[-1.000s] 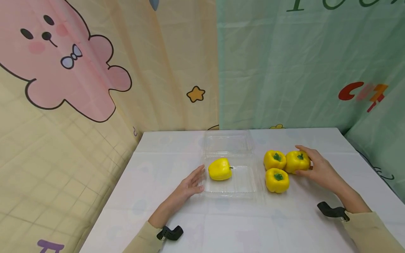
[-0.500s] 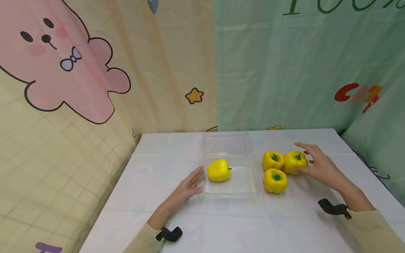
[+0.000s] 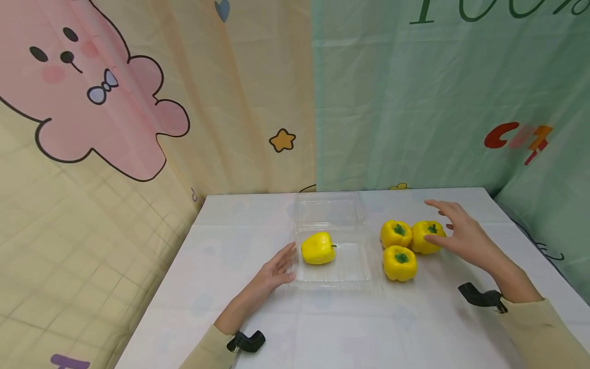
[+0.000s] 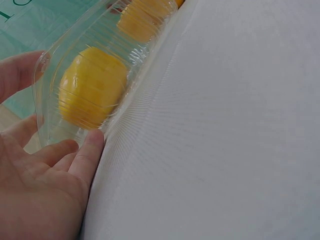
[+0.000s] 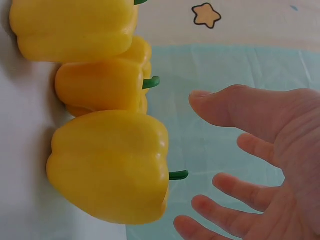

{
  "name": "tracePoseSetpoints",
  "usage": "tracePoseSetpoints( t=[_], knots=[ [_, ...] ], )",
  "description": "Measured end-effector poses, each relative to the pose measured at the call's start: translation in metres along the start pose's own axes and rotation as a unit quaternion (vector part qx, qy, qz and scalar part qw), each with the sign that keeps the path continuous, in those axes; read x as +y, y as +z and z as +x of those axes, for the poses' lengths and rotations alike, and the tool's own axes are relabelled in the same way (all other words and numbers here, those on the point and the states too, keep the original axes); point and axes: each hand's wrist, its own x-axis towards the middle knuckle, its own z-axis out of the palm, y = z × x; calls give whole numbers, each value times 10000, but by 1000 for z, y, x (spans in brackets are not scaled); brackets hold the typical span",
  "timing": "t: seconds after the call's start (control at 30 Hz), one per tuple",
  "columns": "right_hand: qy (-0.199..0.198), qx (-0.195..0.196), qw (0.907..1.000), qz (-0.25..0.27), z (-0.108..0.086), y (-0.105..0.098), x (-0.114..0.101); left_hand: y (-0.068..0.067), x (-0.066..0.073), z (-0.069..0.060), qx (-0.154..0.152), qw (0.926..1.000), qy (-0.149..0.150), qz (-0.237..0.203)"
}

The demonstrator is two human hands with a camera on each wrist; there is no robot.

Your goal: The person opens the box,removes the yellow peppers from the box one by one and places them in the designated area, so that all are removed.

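One yellow bell pepper (image 3: 318, 248) lies on its side in the left part of a clear plastic clamshell box (image 3: 355, 264), stem to the right. Against the box's left side, my left hand (image 3: 272, 271) rests with fingers extended; the left wrist view shows fingertips (image 4: 90, 152) touching the wall near this pepper (image 4: 92, 90). Three more yellow peppers stand close together right of the box: a back-left one (image 3: 396, 234), a front one (image 3: 399, 264) and a right one (image 3: 426, 238). Beside and above the right one hovers my right hand (image 3: 465, 238), fingers spread, apart from it in the right wrist view.
The box's lid (image 3: 329, 211) lies folded back toward the rear of the white-covered table (image 3: 249, 215). A patterned curtain (image 3: 258, 92) hangs behind the table's back edge. Dark wrist mounts (image 3: 481, 296) sit at both sleeves.
My right hand has let go of the right-hand pepper, its fingers spreading and lifting back from it. The left hand and the box stay where they were; the head view has shifted slightly.
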Motion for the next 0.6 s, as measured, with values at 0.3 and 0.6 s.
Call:
tracePoseSetpoints(
  t=[0.3,0.6],
  knots=[
    [-146,49,9998,111,7,3,-17,0,-1,0,4,10000,-30,-15],
    [-291,14,9993,236,14,8,-31,-1,-1,0,-48,10000,45,-4]
  ],
)
